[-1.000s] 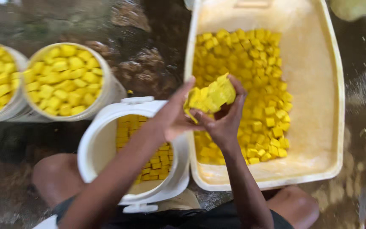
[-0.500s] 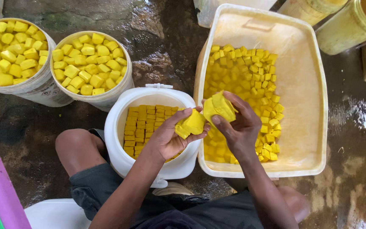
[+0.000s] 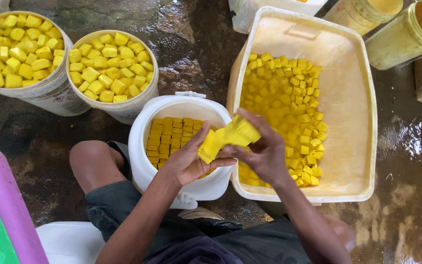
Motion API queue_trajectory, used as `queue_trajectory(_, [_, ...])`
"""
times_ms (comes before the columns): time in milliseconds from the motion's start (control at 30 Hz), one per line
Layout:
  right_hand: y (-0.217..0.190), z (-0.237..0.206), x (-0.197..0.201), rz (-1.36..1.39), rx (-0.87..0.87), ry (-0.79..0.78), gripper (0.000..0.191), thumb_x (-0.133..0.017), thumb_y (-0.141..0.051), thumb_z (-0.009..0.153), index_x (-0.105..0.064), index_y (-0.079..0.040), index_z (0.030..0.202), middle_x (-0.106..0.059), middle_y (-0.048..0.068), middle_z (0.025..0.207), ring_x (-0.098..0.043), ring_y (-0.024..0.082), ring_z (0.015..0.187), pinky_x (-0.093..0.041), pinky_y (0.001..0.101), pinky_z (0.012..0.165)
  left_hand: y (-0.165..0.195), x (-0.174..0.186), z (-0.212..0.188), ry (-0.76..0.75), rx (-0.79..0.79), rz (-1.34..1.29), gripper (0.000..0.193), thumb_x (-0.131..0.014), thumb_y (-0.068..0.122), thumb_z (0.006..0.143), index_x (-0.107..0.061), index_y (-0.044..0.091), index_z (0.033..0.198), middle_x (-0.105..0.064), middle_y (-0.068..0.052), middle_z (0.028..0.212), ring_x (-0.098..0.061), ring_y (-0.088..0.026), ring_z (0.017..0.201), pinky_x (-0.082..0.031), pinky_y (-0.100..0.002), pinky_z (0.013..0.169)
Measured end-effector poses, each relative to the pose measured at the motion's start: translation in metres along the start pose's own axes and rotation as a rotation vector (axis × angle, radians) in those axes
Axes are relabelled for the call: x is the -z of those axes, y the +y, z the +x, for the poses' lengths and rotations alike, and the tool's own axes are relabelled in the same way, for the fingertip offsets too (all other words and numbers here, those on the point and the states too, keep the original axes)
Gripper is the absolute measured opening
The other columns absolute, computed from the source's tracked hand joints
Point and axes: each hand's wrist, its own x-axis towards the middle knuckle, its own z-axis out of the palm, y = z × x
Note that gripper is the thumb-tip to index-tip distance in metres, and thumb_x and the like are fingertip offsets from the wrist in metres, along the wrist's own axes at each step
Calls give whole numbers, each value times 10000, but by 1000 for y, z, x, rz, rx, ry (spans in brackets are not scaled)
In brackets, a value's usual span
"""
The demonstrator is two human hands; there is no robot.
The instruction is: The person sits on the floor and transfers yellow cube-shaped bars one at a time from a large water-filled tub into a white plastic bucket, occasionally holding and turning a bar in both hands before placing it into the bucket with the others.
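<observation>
A wide cream plastic rectangular tub (image 3: 352, 102) is lying just right of the hands, keeping loose yellow cubes (image 3: 289, 98) within reach. Beneath the grip, a white round plastic bucket (image 3: 172, 110) is taking cubes laid in neat flat rows. Two filled round buckets (image 3: 118, 110) are standing farther left on the wet floor. The left hand (image 3: 186, 164) and right hand (image 3: 264, 151) are together closing around a smooth, waxy-looking yellow block stack (image 3: 228, 137).
</observation>
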Motion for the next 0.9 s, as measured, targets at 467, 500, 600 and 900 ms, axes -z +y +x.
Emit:
queue_trajectory(467, [13, 3, -38, -669, 535, -26, 934, -960, -151, 702, -403, -88, 1449, -482, 170, 1396, -522, 377, 1303, -511, 504, 1035, 11, -23, -18, 26, -27, 59, 774, -353, 687, 966, -483, 102, 1457, -639, -139, 1324, -679, -320, 1129, -559, -483, 992])
queue_trajectory(500, [14, 6, -38, -620, 557, 0, 953, -959, -134, 711, -362, -87, 1453, -467, 170, 1376, -516, 344, 1292, -499, 504, 1039, 12, -22, -19, 28, -25, 50, 784, -351, 690, 977, -487, 90, 1462, -638, -148, 1328, -676, -316, 1137, -556, -475, 1003])
queue_trajectory(600, [14, 13, -34, -31, 45, 23, 939, -903, -82, 760, -294, -126, 1473, -380, 104, 1401, -575, 271, 1296, -636, 422, 992, 15, -19, -21, 37, -59, -22, 792, -359, 675, 1028, -492, 43, 1486, -634, -151, 1351, -658, -266, 1202, -542, -444, 1064])
queue_trajectory(900, [28, 7, -48, -757, 550, 27, 1053, -1009, -136, 594, -366, -156, 1427, -479, 142, 1350, -517, 331, 1296, -533, 450, 986, 19, -24, -24, 104, -53, -147, 739, -417, 648, 1018, -500, 58, 1455, -649, -100, 1330, -652, -236, 1207, -532, -442, 1054])
